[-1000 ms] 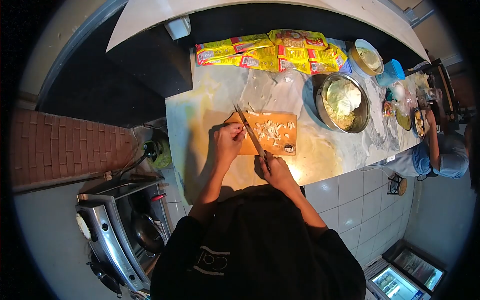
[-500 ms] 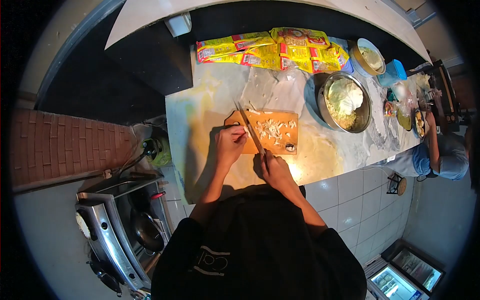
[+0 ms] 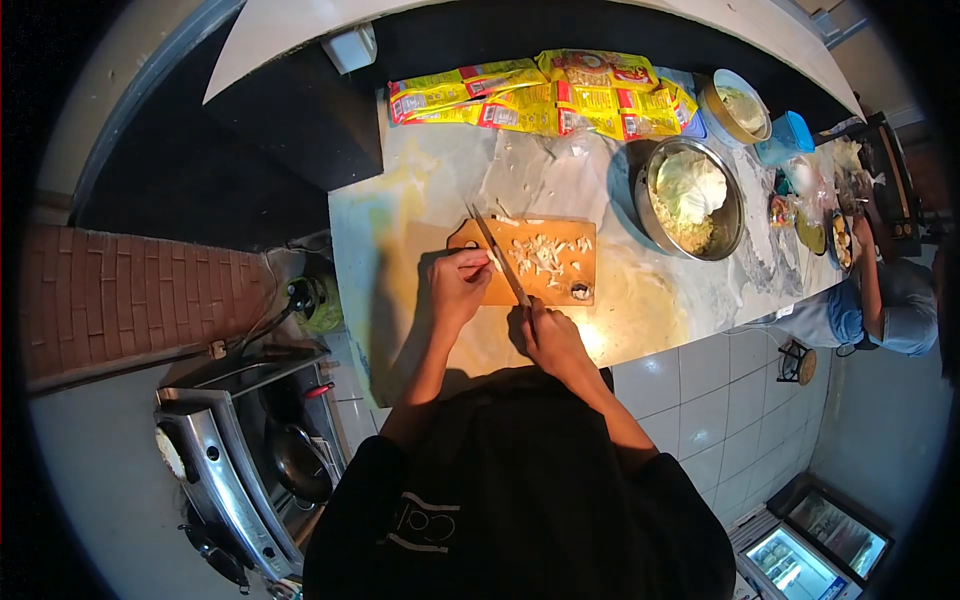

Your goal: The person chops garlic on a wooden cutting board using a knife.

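Observation:
My right hand (image 3: 552,338) is wrapped round the handle of a knife (image 3: 507,268), whose long blade slants up and left across a wooden cutting board (image 3: 586,235). Beside the blade, my left hand (image 3: 459,289) is closed, its fingertips pinching a small pale piece of food (image 3: 493,259) against the board. What kind of food it is, I cannot tell. To the right of the knife lie scattered chopped pale pieces (image 3: 540,256). A small dark round item (image 3: 580,291) rests in the board's lower right corner.
A steel bowl (image 3: 738,215) with cabbage leaves and shreds stands right of the board. Yellow packets (image 3: 520,108) line the counter's back. Beyond them are another bowl (image 3: 714,113) and a blue container (image 3: 787,138). A co-worker (image 3: 905,300) is at far right; a stove (image 3: 215,470) is at lower left.
The view has shifted very slightly. Both hands, the knife and the chopped pieces keep almost the same places on the board.

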The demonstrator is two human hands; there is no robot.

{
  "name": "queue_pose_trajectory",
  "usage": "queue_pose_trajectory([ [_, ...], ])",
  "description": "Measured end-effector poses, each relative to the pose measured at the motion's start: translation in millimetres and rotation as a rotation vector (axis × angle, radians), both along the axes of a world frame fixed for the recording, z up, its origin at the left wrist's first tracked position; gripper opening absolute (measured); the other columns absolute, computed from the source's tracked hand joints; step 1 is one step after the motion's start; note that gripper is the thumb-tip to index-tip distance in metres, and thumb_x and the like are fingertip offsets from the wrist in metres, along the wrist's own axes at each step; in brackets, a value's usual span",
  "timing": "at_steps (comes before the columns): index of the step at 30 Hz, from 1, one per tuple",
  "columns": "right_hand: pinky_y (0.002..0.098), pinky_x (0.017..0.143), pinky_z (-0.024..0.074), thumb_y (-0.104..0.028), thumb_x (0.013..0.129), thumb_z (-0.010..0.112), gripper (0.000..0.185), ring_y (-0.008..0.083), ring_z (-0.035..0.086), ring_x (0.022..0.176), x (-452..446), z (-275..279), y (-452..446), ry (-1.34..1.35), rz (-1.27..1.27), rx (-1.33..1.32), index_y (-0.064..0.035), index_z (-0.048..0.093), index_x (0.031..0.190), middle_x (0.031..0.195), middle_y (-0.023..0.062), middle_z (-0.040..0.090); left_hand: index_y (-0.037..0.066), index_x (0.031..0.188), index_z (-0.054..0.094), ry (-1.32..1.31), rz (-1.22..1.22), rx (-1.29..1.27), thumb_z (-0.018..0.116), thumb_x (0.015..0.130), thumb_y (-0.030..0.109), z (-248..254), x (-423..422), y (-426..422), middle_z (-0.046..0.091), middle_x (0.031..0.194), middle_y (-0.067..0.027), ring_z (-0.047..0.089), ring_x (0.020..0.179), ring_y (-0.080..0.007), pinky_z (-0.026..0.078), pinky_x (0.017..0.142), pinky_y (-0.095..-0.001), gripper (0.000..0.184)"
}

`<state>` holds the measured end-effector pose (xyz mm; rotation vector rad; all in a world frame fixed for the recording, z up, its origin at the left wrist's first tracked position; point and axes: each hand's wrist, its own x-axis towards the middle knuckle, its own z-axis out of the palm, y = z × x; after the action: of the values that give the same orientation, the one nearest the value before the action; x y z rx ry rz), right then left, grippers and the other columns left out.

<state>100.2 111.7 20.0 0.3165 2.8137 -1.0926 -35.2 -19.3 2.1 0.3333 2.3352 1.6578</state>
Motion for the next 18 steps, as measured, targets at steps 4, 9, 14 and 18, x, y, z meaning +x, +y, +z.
queue_pose_trajectory([
  [4,0.0498,0.062,0.0512,-0.011,0.086,0.058,0.032,0.0449,0.062,0.069,-3.5,9.4,-1.8,-0.005,-0.001,0.032,0.0067,0.048,0.111,0.075,0.0281,0.062,-0.006,0.096,0.069,-0.013,0.01,0.032,0.073,0.075,0.003,-5.6,-0.2,-1.7,0.072,0.088,-0.0149,0.071,0.08,-0.0205,0.056,0.073,-0.0288,0.023],
  [9,0.0502,0.058,0.0493,-0.01,0.085,0.059,0.022,0.0452,0.061,0.063,-7.8,7.4,-4.6,0.031,-0.018,0.043,0.005,0.049,0.098,0.066,0.0263,0.06,-0.005,0.095,0.07,-0.041,0.01,0.03,0.073,0.075,0.001,2.1,0.2,-0.2,0.072,0.088,-0.0143,0.071,0.08,-0.0195,0.056,0.075,-0.028,0.022],
  [14,0.0504,0.058,0.0497,-0.012,0.085,0.059,0.023,0.0451,0.061,0.063,-10.7,4.8,-8.0,0.027,0.001,0.059,0.0047,0.048,0.097,0.066,0.0261,0.06,-0.005,0.094,0.07,-0.05,0.001,0.036,0.072,0.075,0.001,-1.4,-1.3,-0.6,0.072,0.089,-0.0142,0.071,0.079,-0.0191,0.057,0.076,-0.028,0.021],
  [18,0.0503,0.057,0.0494,-0.014,0.085,0.06,0.025,0.0448,0.061,0.062,-11.9,3.5,-10.1,0.01,0.002,0.11,0.0046,0.048,0.098,0.065,0.0257,0.06,-0.005,0.095,0.07,-0.048,0.01,0.038,0.073,0.075,0.002,-4.1,-1.8,-0.8,0.072,0.089,-0.0146,0.071,0.08,-0.0199,0.057,0.075,-0.0283,0.022],
])
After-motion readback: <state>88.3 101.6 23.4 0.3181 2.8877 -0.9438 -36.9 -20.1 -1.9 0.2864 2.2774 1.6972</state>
